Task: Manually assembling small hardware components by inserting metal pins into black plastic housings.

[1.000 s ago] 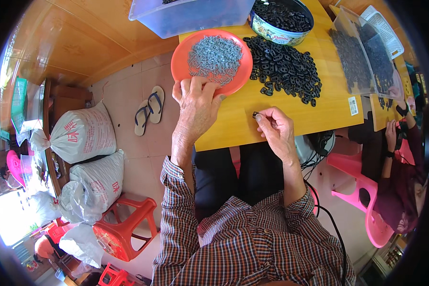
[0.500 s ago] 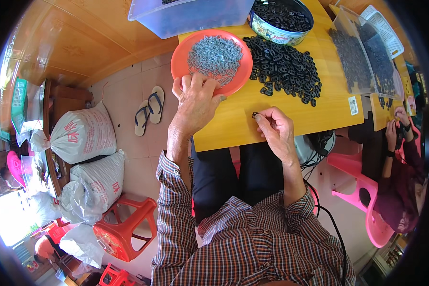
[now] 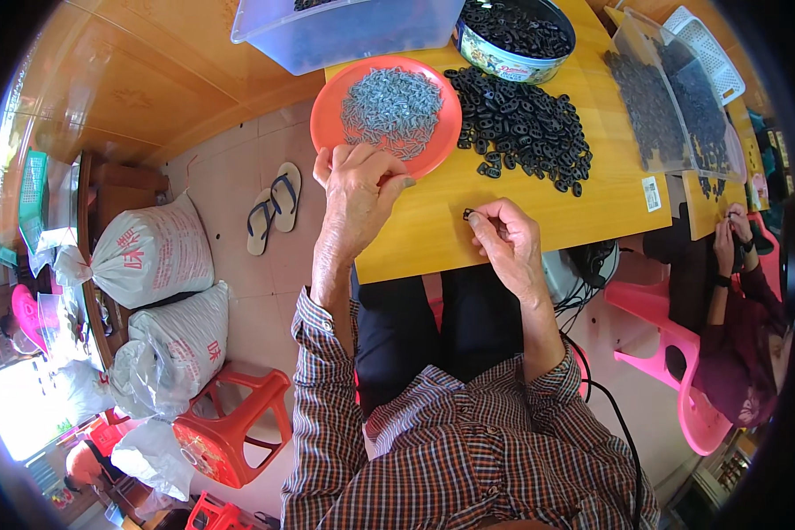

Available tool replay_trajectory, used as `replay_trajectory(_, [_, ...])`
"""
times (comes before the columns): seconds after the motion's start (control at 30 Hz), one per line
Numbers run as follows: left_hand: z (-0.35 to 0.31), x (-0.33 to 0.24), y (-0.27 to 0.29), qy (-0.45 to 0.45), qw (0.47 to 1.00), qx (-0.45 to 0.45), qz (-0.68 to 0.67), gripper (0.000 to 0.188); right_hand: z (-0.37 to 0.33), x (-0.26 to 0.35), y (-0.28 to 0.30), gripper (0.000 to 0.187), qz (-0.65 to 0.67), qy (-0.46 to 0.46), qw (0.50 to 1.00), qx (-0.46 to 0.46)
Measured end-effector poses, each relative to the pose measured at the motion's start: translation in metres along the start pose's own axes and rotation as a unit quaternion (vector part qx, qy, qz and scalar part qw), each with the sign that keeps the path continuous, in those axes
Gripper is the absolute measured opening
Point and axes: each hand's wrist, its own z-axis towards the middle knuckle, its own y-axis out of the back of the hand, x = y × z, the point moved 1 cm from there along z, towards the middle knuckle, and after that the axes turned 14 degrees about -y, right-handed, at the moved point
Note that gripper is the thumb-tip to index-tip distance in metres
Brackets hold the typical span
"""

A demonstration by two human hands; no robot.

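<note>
The left hand rests with loosely spread fingers on the near rim of the orange plate heaped with small grey metal pieces; whether it holds one cannot be made out. The right hand pinches a small black part, mostly hidden by the fingertips, just above the yellow table, near the loose black pile.

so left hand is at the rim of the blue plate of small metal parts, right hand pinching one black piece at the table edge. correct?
Not quite: the plate is orange, not blue. The head view shows the left hand at its near rim, beside the heap of small metal parts. The rest holds: the right hand pinches one small black piece over the yellow table near its edge.
</note>
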Motion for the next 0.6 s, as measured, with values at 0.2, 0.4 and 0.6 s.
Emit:
replay_trajectory(0.2, [-0.002, 0.000, -0.004, -0.005, 1.000, -0.012, -0.011, 0.008, -0.001, 0.001, 0.000, 0.013, 0.002, -0.001, 1.000, 0.002])
replay_trajectory(0.4, [-0.008, -0.021, -0.008, -0.063, 0.990, -0.123, 0.041, 0.012, -0.002, 0.002, -0.001, 0.015, 0.053, -0.026, 0.998, -0.006])
replay_trajectory(0.6, [-0.044, -0.058, -0.035, 0.177, 0.869, -0.232, -0.401, 0.005, -0.002, 0.000, 0.001, 0.017, 0.090, -0.038, 0.995, -0.005])
